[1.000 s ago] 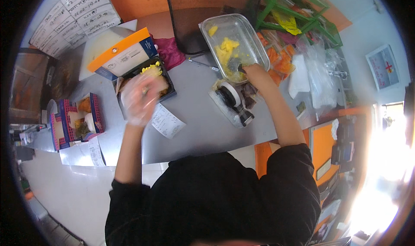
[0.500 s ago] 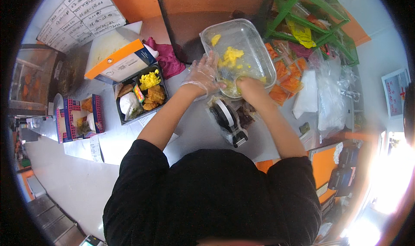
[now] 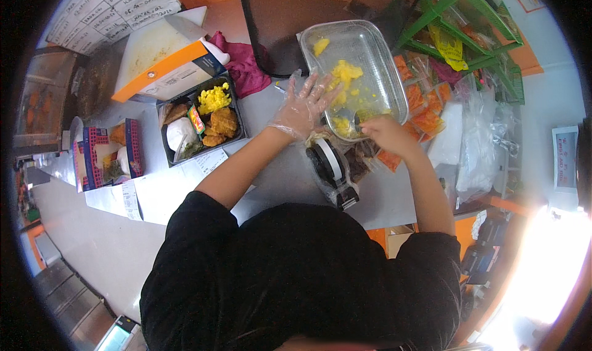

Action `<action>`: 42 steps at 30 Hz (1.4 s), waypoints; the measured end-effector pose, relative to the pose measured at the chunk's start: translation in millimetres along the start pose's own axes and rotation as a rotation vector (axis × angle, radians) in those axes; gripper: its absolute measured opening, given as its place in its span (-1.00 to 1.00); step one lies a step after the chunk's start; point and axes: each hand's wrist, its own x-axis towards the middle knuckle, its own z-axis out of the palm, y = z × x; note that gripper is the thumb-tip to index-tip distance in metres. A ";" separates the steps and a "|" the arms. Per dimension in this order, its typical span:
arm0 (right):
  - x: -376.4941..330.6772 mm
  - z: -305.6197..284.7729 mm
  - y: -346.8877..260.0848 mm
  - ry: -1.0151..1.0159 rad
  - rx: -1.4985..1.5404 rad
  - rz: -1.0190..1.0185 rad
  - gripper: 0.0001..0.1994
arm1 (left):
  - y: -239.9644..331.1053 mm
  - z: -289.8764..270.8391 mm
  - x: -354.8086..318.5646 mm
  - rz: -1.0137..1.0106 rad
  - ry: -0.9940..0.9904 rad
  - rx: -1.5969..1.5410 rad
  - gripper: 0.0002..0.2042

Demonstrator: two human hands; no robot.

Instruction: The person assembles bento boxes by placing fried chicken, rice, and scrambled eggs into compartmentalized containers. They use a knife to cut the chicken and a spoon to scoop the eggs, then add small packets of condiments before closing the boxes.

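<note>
A clear plastic tub (image 3: 399, 98) holds scattered clumps of yellow scrambled egg (image 3: 346, 72). My left hand (image 3: 301, 109), in a clear plastic glove, has its fingers spread at the tub's left side, fingertips over the rim. At the near right corner of the tub is my right hand (image 3: 387, 134), its fingers closed on what looks like a spoon (image 3: 365, 115), whose bowl rests low among the egg. To the left sits a black meal tray (image 3: 179, 161) with white rice (image 3: 181, 133), yellow egg (image 3: 214, 98), fried pieces (image 3: 221, 126) and a small sachet (image 3: 196, 120).
A tape dispenser (image 3: 333, 166) lies just before the tub. Orange packets (image 3: 425, 110), clear plastic bags (image 3: 481, 147) and a green rack (image 3: 468, 36) stand right. Farther left are an orange-edged box (image 3: 163, 80), a magenta cloth (image 3: 240, 67) and a patterned food box (image 3: 105, 157).
My left hand has opened wider, with its fingers spread across the tub's left rim. The right hand has turned, and the spoon bowl now shows. The whole view has shifted slightly.
</note>
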 end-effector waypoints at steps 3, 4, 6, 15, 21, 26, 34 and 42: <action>-6.4 -8.9 26.8 -0.193 0.794 0.582 -0.74 | 1.2 2.6 0.8 0.004 0.007 -0.010 0.05; -10.0 -7.3 31.4 -0.187 0.911 0.612 -0.73 | 0.1 3.1 1.0 0.017 0.011 -0.038 0.05; -15.0 -2.8 35.0 -0.160 1.172 0.630 -0.72 | -4.2 4.1 1.5 0.024 -0.017 -0.076 0.03; 19.5 27.7 -15.2 0.008 -0.476 0.216 -0.68 | -13.8 21.5 5.6 0.093 0.115 -0.234 -0.06; -11.3 -16.1 -4.3 -0.110 -0.195 0.115 -0.73 | -12.4 20.0 6.7 0.040 0.120 -0.155 -0.03; -13.2 -22.1 21.4 -0.224 0.601 0.412 -0.73 | -10.8 14.7 7.2 0.042 0.115 -0.149 -0.06; -34.8 9.1 5.4 -0.007 1.391 0.647 -0.67 | -4.2 12.6 7.6 0.225 0.026 -0.063 -0.40; -79.2 34.0 5.9 0.445 1.470 0.592 -0.68 | -0.5 2.8 6.9 0.194 -0.045 -0.028 -0.37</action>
